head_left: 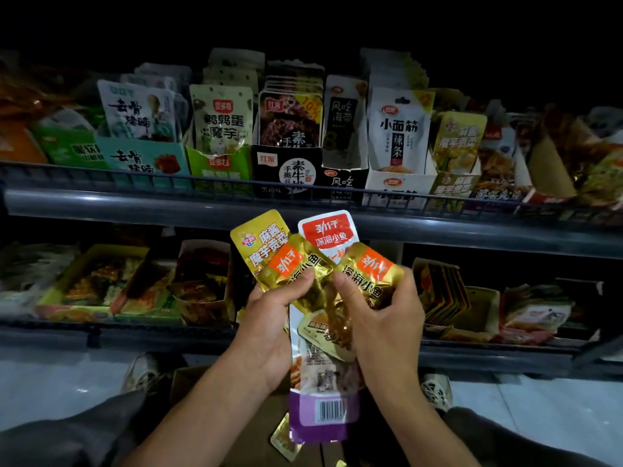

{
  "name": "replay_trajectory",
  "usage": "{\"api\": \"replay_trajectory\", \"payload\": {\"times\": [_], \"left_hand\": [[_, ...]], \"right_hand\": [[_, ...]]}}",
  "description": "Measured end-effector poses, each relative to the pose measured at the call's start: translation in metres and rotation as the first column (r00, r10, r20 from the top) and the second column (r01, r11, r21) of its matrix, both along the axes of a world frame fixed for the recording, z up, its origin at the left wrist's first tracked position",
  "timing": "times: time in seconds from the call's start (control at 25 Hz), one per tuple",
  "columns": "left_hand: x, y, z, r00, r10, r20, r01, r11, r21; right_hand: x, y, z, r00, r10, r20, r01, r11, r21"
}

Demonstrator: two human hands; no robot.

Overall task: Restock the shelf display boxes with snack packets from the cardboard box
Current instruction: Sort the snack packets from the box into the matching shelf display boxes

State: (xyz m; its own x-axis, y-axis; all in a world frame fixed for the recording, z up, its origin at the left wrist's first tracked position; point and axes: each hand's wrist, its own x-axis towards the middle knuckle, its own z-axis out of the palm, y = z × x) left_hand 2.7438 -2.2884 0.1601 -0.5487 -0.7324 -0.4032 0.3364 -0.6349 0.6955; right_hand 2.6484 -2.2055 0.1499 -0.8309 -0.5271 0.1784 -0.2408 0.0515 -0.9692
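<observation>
Sorting mixed packets before shelving. Advice: be separating by brand, matching each to its display box, keeping fan from slipping.

Left hand (pixel 269 318) gripping fan of packets (pixel 303 264), thumb pressing gold one. Right hand (pixel 381 318) pinching rightmost gold packet (pixel 367 271) between thumb and curled fingers. Packets sitting below upper shelf (pixel 135 203); cardboard box (pixel 188 379) lying near feet.

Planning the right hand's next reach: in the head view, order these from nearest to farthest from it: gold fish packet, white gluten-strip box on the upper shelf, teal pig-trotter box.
1. gold fish packet, gripped by the right hand.
2. white gluten-strip box, upper shelf, above the hand.
3. teal pig-trotter box, upper shelf, far left.
</observation>
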Motion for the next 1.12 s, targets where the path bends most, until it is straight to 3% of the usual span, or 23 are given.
{"api": "replay_trajectory", "payload": {"times": [0.16,0.4,0.56,0.68,0.76,0.84,0.92,1.0,1.04,1.12], "left_hand": [[-0.001,0.002,-0.001,0.997,0.001,0.079,0.004,0.998,-0.070],[0.002,0.004,-0.007,0.989,-0.041,0.140,0.047,0.998,-0.042],[0.005,-0.001,-0.005,0.991,-0.116,0.060,0.112,0.991,0.069],[0.000,0.001,-0.008,0.989,-0.102,0.104,0.104,0.994,-0.016],[-0.006,0.004,-0.008,0.979,0.004,0.202,0.019,0.994,-0.112],[-0.008,0.004,-0.006,0.976,0.094,0.197,-0.067,0.988,-0.141],[-0.008,0.001,-0.004,0.971,0.168,0.171,-0.143,0.978,-0.152],[-0.008,0.000,-0.002,0.958,0.214,0.193,-0.166,0.957,-0.239],[-0.009,0.002,-0.001,0.955,0.212,0.207,-0.149,0.948,-0.281],[-0.011,0.005,-0.003,0.959,0.168,0.226,-0.094,0.948,-0.304]], "right_hand": [[0.002,0.000,0.001,0.961,0.053,-0.271,-0.040,0.998,0.052],[0.003,-0.001,0.002,0.926,0.227,-0.300,-0.153,0.956,0.252],[0.008,0.003,0.010,0.968,0.237,0.084,-0.246,0.962,0.119],[0.000,0.006,0.017,0.866,0.209,0.454,-0.180,0.978,-0.106],[-0.003,0.005,0.016,0.794,0.164,0.585,-0.115,0.986,-0.120],[-0.008,0.004,0.013,0.778,0.069,0.624,-0.005,0.995,-0.104],[-0.017,0.006,0.020,0.830,-0.062,0.555,0.166,0.976,-0.138],[-0.024,0.010,0.028,0.927,-0.157,0.341,0.215,0.967,-0.138],[-0.022,0.011,0.031,0.968,-0.125,0.216,0.146,0.986,-0.083],[-0.006,0.010,0.030,0.990,0.105,0.090,-0.110,0.993,0.047]]}}
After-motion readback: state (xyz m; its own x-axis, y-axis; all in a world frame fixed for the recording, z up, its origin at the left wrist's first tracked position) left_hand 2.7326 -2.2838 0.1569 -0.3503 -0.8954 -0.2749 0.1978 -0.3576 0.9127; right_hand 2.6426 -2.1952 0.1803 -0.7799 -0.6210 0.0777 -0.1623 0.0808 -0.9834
